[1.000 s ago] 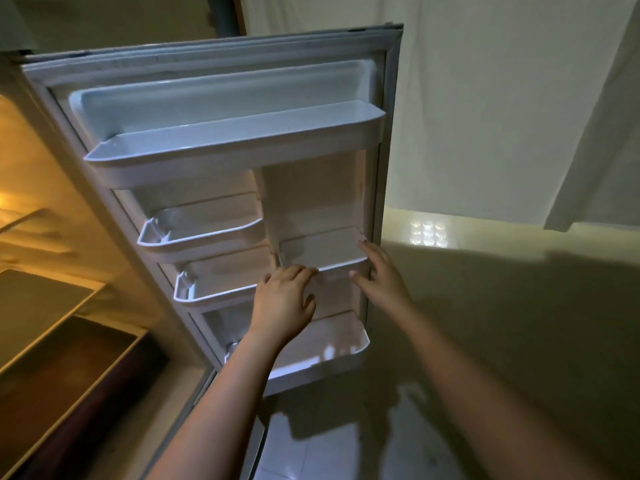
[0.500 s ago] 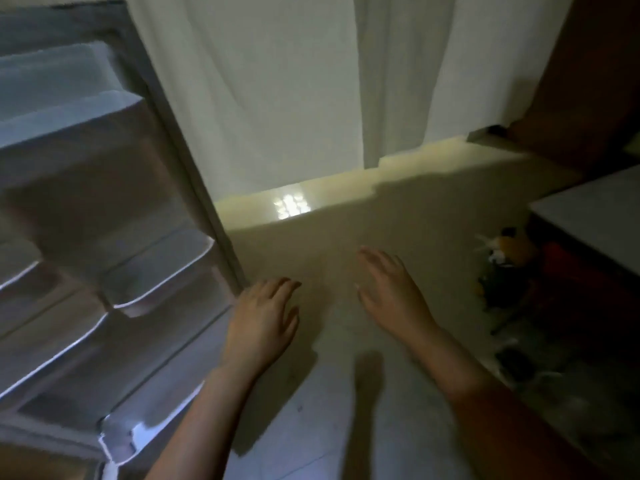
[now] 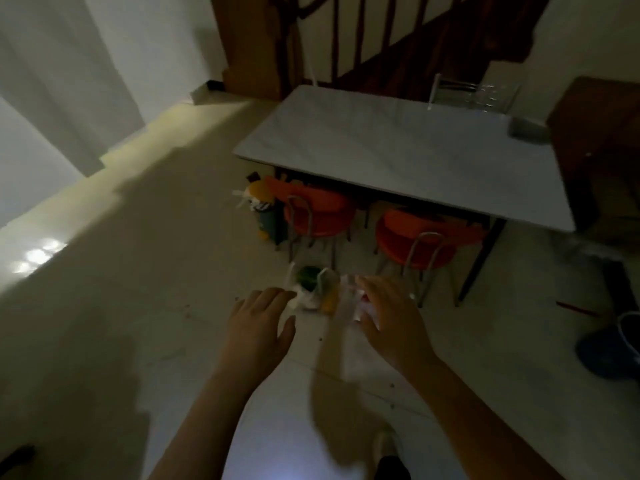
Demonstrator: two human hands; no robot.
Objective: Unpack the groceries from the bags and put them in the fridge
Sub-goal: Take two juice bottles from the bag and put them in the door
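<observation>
Fridge gone from view — bags [image 3: 320, 294] now ahead

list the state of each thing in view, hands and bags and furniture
left hand: open, empty, fingers spread
right hand: open, empty, reaching toward the bags
near grocery bags: on the floor, still full
far bag: on the floor by the table, still packed
orange chairs: tucked under the table
table: bare on the visible top
</observation>
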